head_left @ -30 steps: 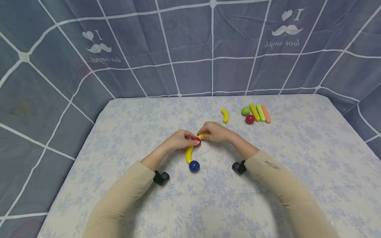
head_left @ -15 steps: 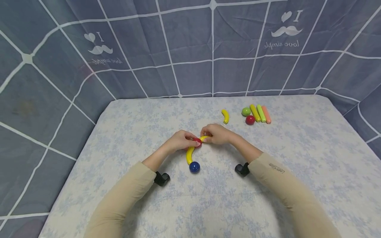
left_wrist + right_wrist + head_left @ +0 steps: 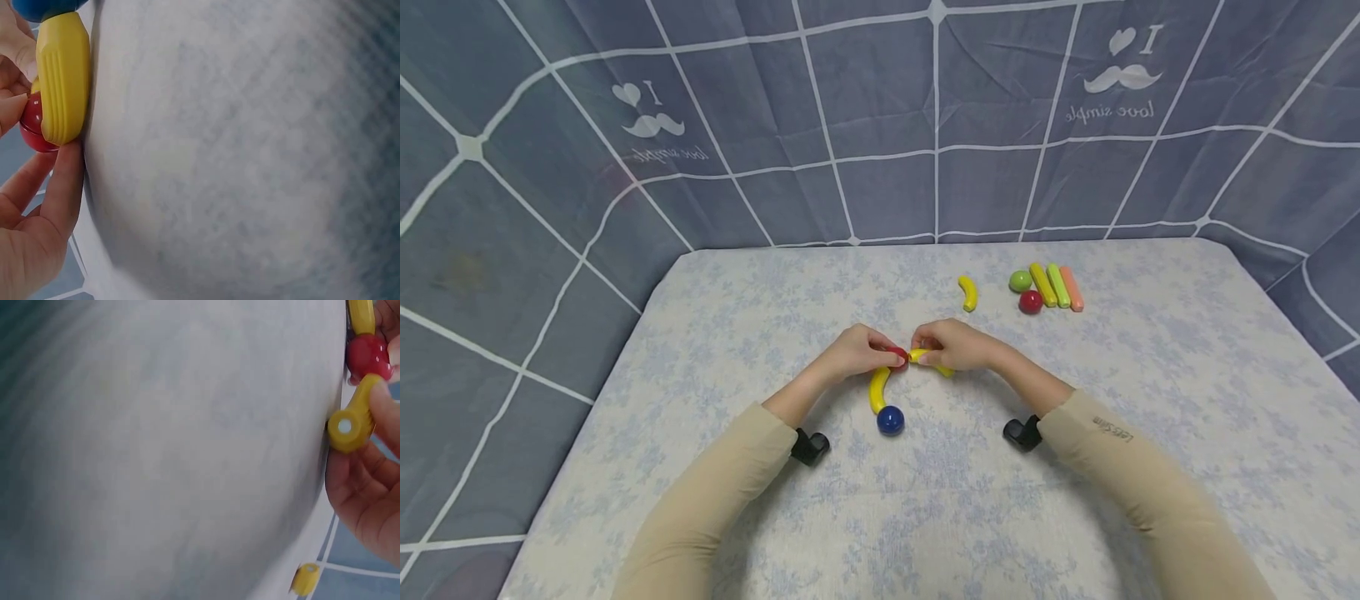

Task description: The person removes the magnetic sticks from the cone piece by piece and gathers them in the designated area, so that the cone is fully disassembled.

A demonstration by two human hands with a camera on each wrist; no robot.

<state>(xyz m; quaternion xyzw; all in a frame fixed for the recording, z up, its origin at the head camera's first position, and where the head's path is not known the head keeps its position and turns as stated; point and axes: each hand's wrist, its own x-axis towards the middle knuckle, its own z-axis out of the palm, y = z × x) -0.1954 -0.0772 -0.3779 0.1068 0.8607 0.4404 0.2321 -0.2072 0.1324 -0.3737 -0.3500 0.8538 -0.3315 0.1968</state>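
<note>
My left hand (image 3: 852,352) pinches a glossy red ball (image 3: 898,357) between thumb and fingers, close over the table. From that ball a yellow curved rod (image 3: 877,392) runs toward the front, its other end meeting a dark blue ball (image 3: 891,421). My right hand (image 3: 962,344) pinches a second yellow curved rod (image 3: 364,403); one tip sits right at the red ball, while the free end shows a pale round spot in the right wrist view. In the left wrist view the first rod (image 3: 64,78) partly covers the red ball.
Farther back lies a loose yellow curved rod (image 3: 967,293). To its right are a green ball (image 3: 1019,281), another red ball (image 3: 1031,302) and straight yellow (image 3: 1042,285), light green (image 3: 1058,286) and orange (image 3: 1072,289) rods. A grey curtain (image 3: 880,125) hangs behind the table (image 3: 760,308).
My right hand has moved slightly right and toward me, and the rod in it has turned so its free end points right and forward. My left hand stays at the red ball.
</note>
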